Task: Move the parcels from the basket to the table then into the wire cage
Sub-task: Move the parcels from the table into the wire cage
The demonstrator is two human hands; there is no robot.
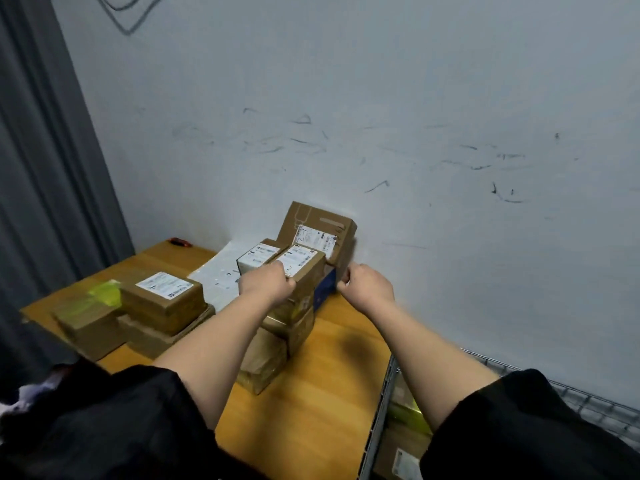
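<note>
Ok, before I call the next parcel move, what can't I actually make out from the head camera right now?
- Parcel labels: too small and blurred to read.
- Wire cage: cut off by the right and bottom edges, and the right arm covers its contents.
- Right hand: fingertips hidden behind the hand, so its grip is unclear.
- Boxes under the left hand: partly hidden by the left forearm.
- Basket: not in view.

Head view looks steeply down, close over the table [332, 393] toward the wall [415, 98].
</note>
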